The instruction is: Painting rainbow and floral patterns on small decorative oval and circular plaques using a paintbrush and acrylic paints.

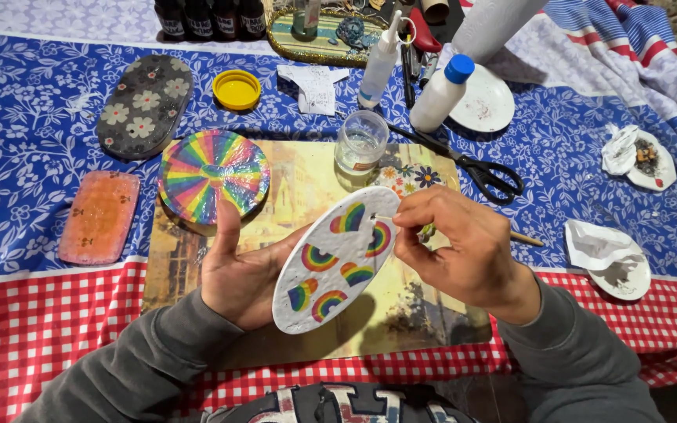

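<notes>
1. My left hand (240,274) cups the white oval plaque painted with rainbow hearts and arcs (337,258) from beneath, palm up, thumb raised beside its left edge, fingers half curled. This lifts the plaque off the table and tilts its face toward me.
2. My right hand (460,251) is pinched closed round a thin wooden-handled brush (528,238), whose tip meets the plaque's upper right rim, by a rainbow heart.
3. The plaque hangs above the yellowish picture mat (307,180), which shields the blue floral tablecloth (33,117).
4. The clear glass jar of water (360,141) stands just beyond the plaque, near the brush hand.
5. The round rainbow-striped disc (213,176) rests at the mat's left corner, apart from my hands.
6. The black-handled scissors (472,166) and white blue-capped bottle (442,94) lie farther back.
</notes>
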